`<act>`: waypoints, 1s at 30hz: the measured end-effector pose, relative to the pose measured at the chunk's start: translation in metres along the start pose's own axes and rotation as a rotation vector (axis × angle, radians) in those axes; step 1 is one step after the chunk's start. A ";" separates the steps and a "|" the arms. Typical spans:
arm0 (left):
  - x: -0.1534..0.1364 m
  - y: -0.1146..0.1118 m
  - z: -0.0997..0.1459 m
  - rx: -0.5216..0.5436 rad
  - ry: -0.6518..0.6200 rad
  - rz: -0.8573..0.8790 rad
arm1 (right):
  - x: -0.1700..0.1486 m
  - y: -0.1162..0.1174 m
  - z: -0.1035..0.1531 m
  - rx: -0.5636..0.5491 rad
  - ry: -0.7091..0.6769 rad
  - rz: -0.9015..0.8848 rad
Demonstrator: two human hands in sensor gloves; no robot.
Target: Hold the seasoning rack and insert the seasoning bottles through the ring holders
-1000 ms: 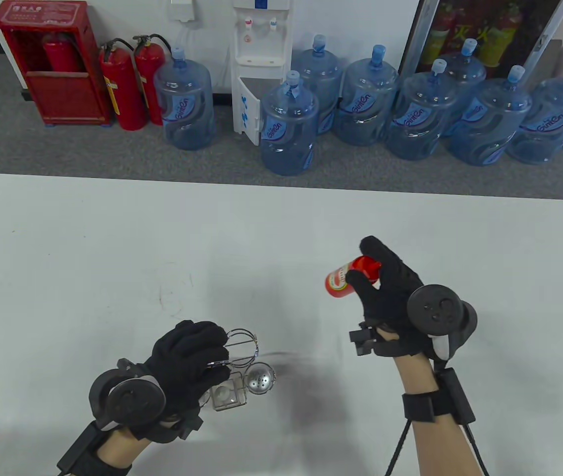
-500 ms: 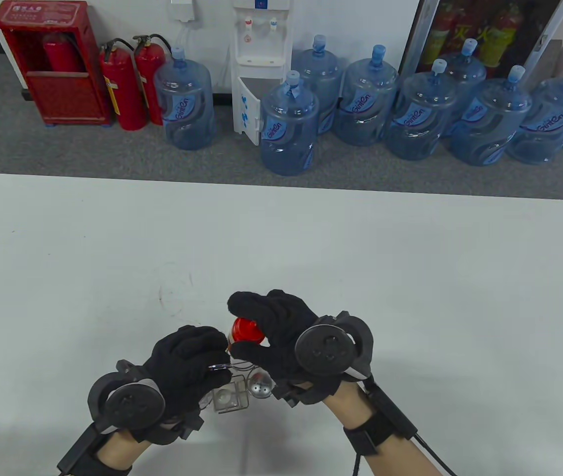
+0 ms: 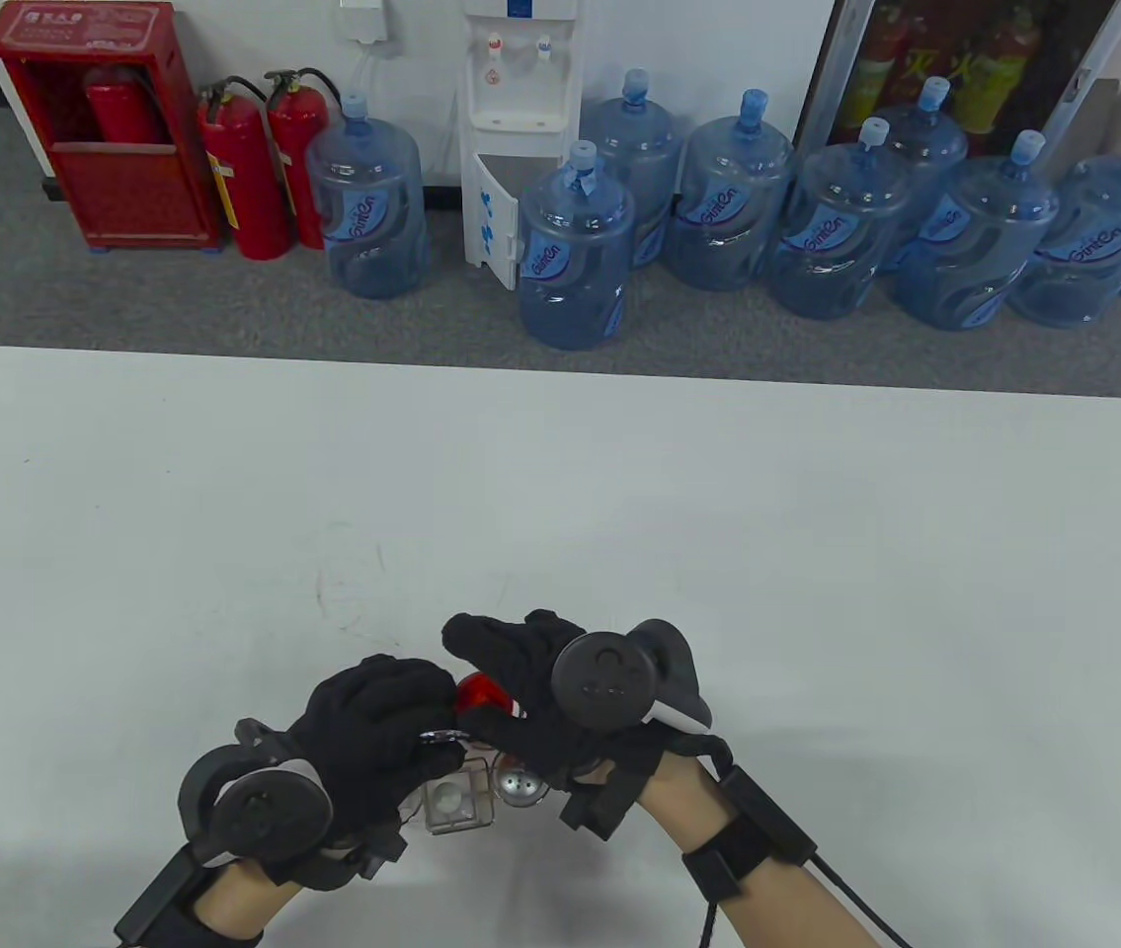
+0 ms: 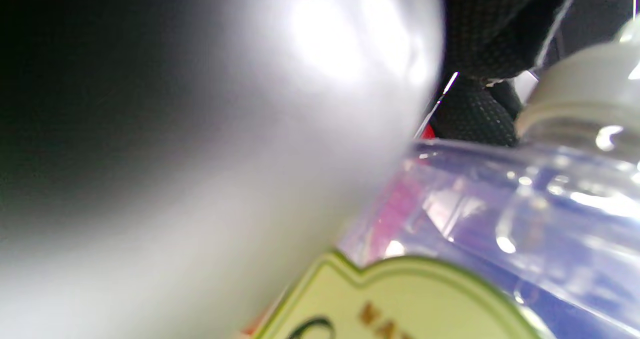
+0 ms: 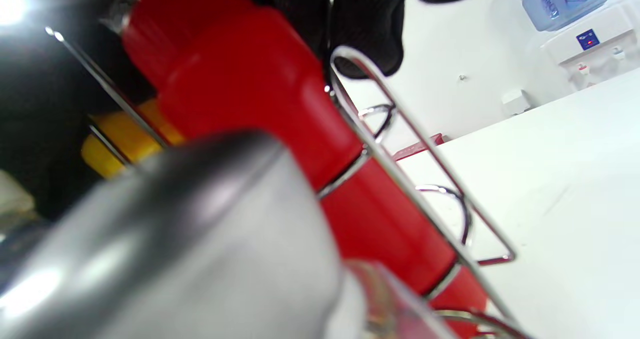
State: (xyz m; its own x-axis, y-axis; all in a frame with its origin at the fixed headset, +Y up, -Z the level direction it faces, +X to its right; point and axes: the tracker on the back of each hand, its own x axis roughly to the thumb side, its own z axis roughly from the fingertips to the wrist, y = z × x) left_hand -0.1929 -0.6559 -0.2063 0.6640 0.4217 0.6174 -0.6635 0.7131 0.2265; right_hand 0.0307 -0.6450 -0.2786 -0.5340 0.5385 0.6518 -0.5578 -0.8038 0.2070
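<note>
Table view: left hand grips the wire rack near the desk's front edge. Right hand holds the red bottle, fingers wrapped around its cap; its body sits inside rack rings.

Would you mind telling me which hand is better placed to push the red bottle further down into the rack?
Right. The right hand already grips the red bottle, which is partly through the rack's rings, while the left hand holds the rack.

Overhead table view; wrist views close-up
</note>
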 end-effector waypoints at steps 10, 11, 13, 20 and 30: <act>-0.001 0.001 -0.001 0.001 0.002 0.003 | -0.026 -0.033 0.083 -0.143 0.047 0.486; -0.001 0.000 -0.001 0.000 0.002 0.003 | -0.033 -0.032 0.092 -0.136 0.064 0.505; 0.000 0.000 0.000 0.000 -0.006 0.007 | -0.045 -0.029 0.106 -0.125 0.098 0.497; 0.001 -0.004 -0.001 -0.030 -0.013 0.030 | -0.071 -0.019 0.125 -0.168 0.145 0.383; -0.003 -0.003 -0.034 -0.104 0.081 0.048 | -0.069 -0.017 0.131 -0.166 0.131 0.271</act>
State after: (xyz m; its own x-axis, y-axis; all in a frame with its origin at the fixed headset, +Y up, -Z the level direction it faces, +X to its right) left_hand -0.1812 -0.6400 -0.2349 0.6609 0.4978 0.5616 -0.6587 0.7434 0.1163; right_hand 0.1598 -0.7012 -0.2315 -0.7478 0.3477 0.5656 -0.4748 -0.8755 -0.0895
